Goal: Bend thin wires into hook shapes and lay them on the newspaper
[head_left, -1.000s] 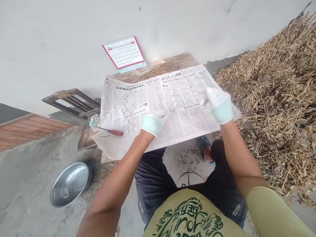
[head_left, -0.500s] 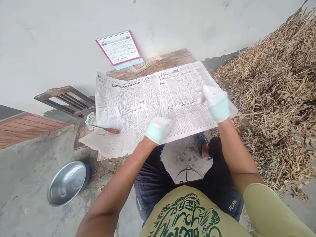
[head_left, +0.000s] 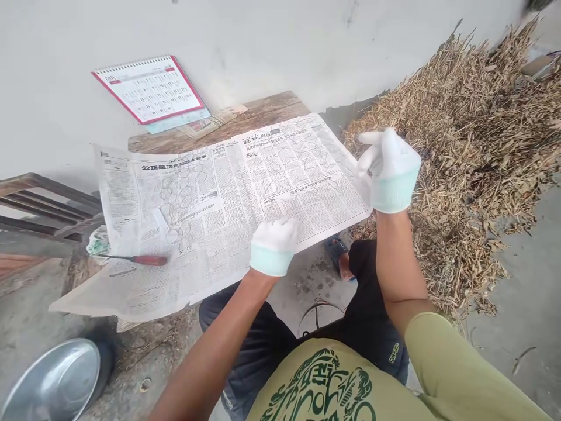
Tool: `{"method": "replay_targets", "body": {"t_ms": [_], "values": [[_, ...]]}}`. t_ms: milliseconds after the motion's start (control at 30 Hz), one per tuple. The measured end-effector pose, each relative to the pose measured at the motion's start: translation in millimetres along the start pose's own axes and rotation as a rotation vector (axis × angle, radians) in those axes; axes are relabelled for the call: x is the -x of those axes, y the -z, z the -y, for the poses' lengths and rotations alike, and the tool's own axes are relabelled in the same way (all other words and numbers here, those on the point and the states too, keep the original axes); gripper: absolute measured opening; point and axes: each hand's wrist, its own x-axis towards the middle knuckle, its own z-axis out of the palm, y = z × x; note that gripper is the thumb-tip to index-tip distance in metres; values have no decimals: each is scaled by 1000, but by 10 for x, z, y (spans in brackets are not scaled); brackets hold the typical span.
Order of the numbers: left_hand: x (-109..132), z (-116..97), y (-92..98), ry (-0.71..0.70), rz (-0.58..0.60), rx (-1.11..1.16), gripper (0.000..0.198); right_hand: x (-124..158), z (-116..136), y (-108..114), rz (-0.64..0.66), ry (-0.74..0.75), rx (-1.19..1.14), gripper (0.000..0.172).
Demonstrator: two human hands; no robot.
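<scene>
A spread newspaper (head_left: 228, 216) covers much of a wooden table, with thin wire-like loops (head_left: 175, 187) on its left half and thin bent wire-like pieces (head_left: 293, 152) on its right. My left hand (head_left: 274, 238), in a white glove with a pale green cuff, is closed above the paper's near edge; whatever its fingers hold is hidden. Gloved the same way, my right hand (head_left: 388, 158) is raised by the paper's right edge. Its index finger points left and the other fingers are curled; anything pinched there is too fine to make out. A red-handled screwdriver (head_left: 149, 259) lies at the newspaper's left.
A desk calendar (head_left: 151, 88) stands at the back of the wooden table (head_left: 276, 108), against the wall. Left are a wooden chair (head_left: 44, 199) and a metal basin (head_left: 56, 374) on the floor. Dry stalks (head_left: 456, 128) are heaped on the right. A crumpled plastic bag (head_left: 98, 241) sits beside the screwdriver.
The view has swung right, so the table things appear farther left. My right hand has moved from over the newspaper to beyond its right edge. My left hand stays closed near the front edge.
</scene>
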Motion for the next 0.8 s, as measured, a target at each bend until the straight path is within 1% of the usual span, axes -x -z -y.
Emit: {"method": "replay_targets", "body": {"t_ms": [67,167,233,333,400,533,667,733,800], "values": [[-71,-56,-67,-37,1,16,33,8,-23,20,-4,-9,4,65],[-142,-111,-117,-64,17,30,30,20,-29,53,-15,-14,1,67],[-147,-127,-126,-79,47,9,31,29,-11,80,-4,-25,32,70],[-87,-108,-125,-89,83,-26,33,46,17,111,63,-32,56,70],[-15,-58,-111,-53,85,-33,33,56,16,109,74,-28,29,65],[136,122,-46,13,96,-72,32,61,-30,27,-34,-1,-157,52],[261,300,-3,18,197,-113,29,68,-24,-98,-57,3,-249,44],[313,360,7,47,253,-126,28,83,19,-145,-49,-9,-281,42],[336,424,35,96,278,-128,26,103,72,-180,-20,-21,-314,39]]}}
